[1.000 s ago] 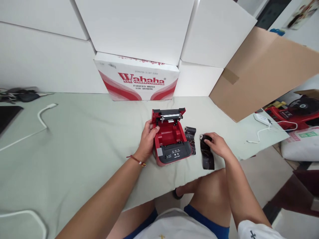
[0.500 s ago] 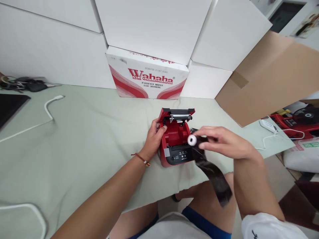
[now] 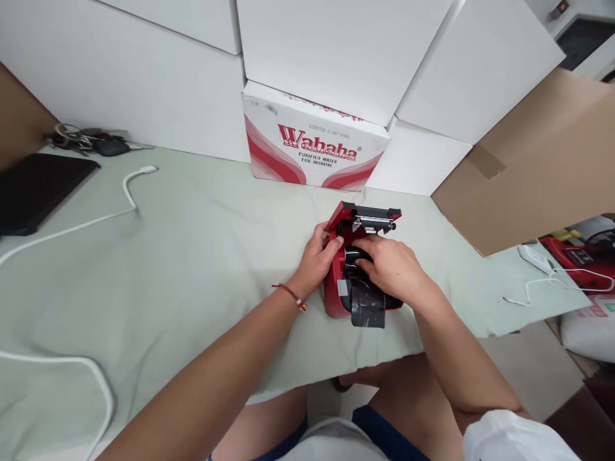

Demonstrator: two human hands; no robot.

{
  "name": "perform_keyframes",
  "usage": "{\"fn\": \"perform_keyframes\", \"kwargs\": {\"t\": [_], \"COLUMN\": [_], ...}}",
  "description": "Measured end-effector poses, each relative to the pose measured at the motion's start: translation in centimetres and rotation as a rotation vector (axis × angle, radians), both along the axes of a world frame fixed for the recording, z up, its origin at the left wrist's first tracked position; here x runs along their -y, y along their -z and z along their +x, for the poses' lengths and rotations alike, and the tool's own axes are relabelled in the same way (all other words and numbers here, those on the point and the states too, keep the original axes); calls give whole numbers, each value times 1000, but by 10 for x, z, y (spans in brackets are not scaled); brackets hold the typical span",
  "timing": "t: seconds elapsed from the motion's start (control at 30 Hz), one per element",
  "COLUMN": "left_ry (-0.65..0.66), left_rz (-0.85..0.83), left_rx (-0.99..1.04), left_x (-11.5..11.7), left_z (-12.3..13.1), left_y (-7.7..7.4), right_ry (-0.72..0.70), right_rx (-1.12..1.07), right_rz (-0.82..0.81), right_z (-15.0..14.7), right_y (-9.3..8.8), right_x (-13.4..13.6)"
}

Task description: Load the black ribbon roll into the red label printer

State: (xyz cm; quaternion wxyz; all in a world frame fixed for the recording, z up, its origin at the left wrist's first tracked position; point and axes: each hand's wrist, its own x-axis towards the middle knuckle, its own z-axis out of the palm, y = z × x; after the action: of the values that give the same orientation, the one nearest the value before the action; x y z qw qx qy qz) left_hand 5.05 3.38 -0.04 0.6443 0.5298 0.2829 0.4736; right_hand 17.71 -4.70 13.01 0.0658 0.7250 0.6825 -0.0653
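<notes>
A small red and black printer point(image 3: 336, 302) stands on the table with its lid point(image 3: 369, 214) tilted up. My left hand point(image 3: 316, 261) grips its left side, thumb over the rim by the hinge. Inside the bay, a black paper roll point(image 3: 354, 253) is held by the fingers of my right hand point(image 3: 394, 267), which partly cover it. The roll's loose black strip point(image 3: 368, 306) hangs forward over the printer's front panel and past its front edge.
Behind stand a Wahaha water carton point(image 3: 314, 147) and white boxes point(image 3: 336, 45). A brown cardboard sheet point(image 3: 523, 160) leans at the right. On the left lie keys point(image 3: 106, 142), a black flat device point(image 3: 43, 192) and a white cable point(image 3: 72, 225). Another white cable point(image 3: 548, 278) lies far right.
My right hand has carried the roll left, from beside the printer into its bay. The strip, earlier dangling off to the right, now drapes over the front panel. My left hand keeps its grip.
</notes>
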Motion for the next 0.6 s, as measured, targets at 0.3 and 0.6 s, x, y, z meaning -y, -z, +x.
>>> {"fn": "perform_keyframes", "kwargs": {"t": [0.3,0.6], "left_ry": [-67,-209], "left_rz": [59,260], "left_rx": [-25,95], "left_x": [-1,-3], "left_z": [3,-13], "left_y": [7,-17], "right_ry": [28,-514], "right_rx": [-129,-342], "right_rz": [126,719], "right_z": [6,11], "right_y": [12,42], "right_x": [-6,86]}}
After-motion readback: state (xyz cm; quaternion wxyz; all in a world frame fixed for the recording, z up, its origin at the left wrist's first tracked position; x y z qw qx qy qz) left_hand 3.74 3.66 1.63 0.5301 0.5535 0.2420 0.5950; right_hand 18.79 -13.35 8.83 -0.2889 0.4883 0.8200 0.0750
